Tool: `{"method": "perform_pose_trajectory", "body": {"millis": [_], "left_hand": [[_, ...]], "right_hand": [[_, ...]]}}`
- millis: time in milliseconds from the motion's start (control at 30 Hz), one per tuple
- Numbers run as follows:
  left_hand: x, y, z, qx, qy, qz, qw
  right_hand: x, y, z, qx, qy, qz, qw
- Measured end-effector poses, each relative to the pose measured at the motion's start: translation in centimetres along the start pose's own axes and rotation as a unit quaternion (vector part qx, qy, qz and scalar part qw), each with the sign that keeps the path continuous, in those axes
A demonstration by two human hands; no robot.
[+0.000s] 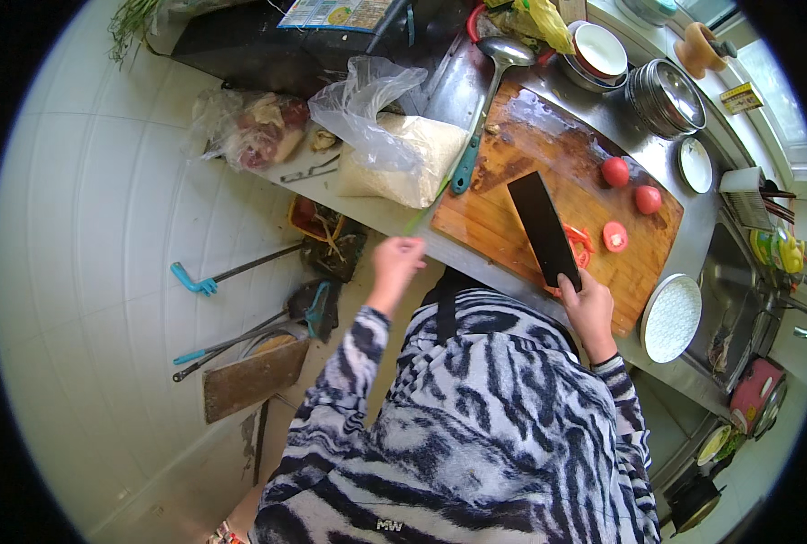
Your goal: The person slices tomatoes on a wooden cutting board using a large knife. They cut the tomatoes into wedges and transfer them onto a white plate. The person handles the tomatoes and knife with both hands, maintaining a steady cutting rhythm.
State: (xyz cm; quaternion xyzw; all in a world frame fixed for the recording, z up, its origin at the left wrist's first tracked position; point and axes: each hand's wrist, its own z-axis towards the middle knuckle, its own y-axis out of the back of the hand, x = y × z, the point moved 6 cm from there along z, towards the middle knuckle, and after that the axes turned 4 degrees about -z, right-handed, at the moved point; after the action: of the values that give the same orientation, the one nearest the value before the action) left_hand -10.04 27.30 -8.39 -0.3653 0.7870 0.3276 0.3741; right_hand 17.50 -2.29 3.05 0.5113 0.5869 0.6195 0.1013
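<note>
My right hand (590,306) grips a dark-bladed kitchen cleaver (543,228) by its handle end, the blade held over a wooden cutting board (492,217). Red tomato slices (582,255) lie beside the blade, partly hidden under it. To their right sits a cut tomato half (615,236), its cut face showing. Farther back on the board are two red tomatoes, one (615,171) behind the other (647,200). My left hand (397,268) is off the counter's front edge, left of the board, its fingers bunched. Something reddish shows at its fingertips; whether it holds anything is unclear.
A ladle (475,136) lies along the board's left edge. Left of it stand a bag of pale grains (403,163) and bagged meat (264,132). A white plate (672,318) stands by the sink (726,285). Below the counter is a waste bin (315,217).
</note>
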Motion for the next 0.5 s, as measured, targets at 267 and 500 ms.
{"method": "perform_pose_trajectory", "body": {"millis": [267, 500], "left_hand": [[2.3, 18.5, 7.3, -0.230, -0.062, -0.109, 0.965], [-1.9, 9.9, 2.4, -0.243, -0.165, -0.092, 0.951]], "right_hand": [[-1.8, 3.5, -0.3, -0.040, -0.050, 0.186, 0.980], [-4.0, 5.5, -2.9, -0.049, -0.147, 0.333, 0.930]]}}
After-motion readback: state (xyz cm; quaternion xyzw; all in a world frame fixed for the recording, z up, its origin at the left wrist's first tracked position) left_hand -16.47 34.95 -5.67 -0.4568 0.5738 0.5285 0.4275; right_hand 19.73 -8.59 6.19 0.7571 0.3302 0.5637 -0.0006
